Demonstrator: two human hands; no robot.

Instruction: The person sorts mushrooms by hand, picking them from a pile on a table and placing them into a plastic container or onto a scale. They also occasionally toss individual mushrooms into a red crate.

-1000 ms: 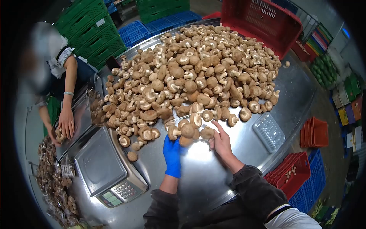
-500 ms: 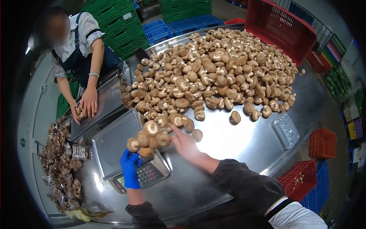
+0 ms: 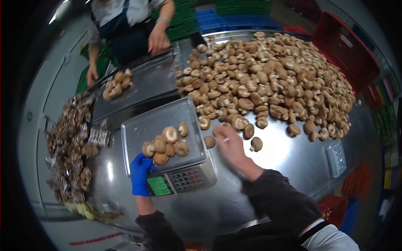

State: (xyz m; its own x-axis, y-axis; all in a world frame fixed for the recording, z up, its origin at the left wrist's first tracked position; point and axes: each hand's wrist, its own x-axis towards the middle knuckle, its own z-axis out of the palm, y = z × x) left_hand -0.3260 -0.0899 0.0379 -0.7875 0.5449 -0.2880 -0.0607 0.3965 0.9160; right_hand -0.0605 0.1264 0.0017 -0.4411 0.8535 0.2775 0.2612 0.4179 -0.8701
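Note:
Blue-gloved, my left hand (image 3: 141,175) rests at the near left corner of the weighing scale's metal tray (image 3: 138,129). Its fingers are slightly curved and spread beside a small cluster of shiitake mushrooms (image 3: 160,144) on the tray; it grips none of them. My bare right hand (image 3: 232,148), with a ring on one finger, is just right of the scale, at the near edge of the mushroom pile (image 3: 268,75). Its fingers are bent around a mushroom (image 3: 217,130), partly hidden by the hand. A loose mushroom (image 3: 209,142) lies between that hand and the tray.
Across the table a co-worker (image 3: 125,25) stands behind a second metal tray (image 3: 148,81) holding several mushrooms. Bagged mushrooms (image 3: 71,146) are heaped at the left. A red crate (image 3: 347,46) stands tipped behind the pile, and a clear plastic tray (image 3: 336,159) lies at the right.
The view has shifted. The mushroom cluster now lies spread on the scale tray beside my left hand. My right hand has moved right, away from the cluster. The co-worker's hands have separated from their mushrooms.

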